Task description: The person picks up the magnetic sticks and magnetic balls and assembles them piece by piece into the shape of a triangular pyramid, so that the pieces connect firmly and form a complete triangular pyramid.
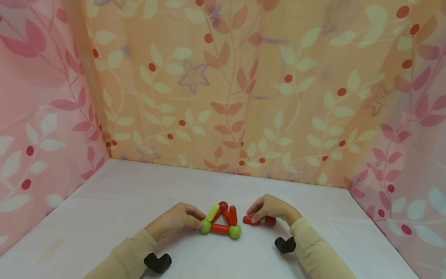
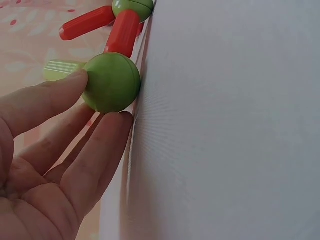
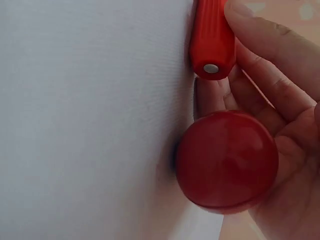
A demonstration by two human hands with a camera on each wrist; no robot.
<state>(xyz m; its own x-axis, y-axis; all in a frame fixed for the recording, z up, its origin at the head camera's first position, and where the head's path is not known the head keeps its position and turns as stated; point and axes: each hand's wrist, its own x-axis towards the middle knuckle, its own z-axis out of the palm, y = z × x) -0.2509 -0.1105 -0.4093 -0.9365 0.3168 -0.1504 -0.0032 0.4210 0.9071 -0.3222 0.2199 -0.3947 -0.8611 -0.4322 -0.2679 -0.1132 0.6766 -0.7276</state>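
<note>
On the white table lies a triangle of magnetic building rods and balls. Its corners are a left green ball (image 1: 205, 226), a right green ball (image 1: 235, 231) and a dark red ball (image 1: 223, 205) at the back. A yellow-green rod (image 1: 213, 212) sticks up from the left green ball, and a red rod (image 1: 233, 215) from the right one. My left hand (image 1: 177, 219) pinches the left green ball between thumb and fingers. To the right, my right hand (image 1: 273, 207) holds a loose red rod (image 3: 212, 37) with a silver end; a loose red ball (image 3: 227, 162) lies by its palm.
A white cloth (image 1: 146, 186) covers the table. Patterned curtains (image 1: 223, 85) stand behind it and at both sides. Each sleeve has a black band piece (image 1: 158, 262) at the wrist.
</note>
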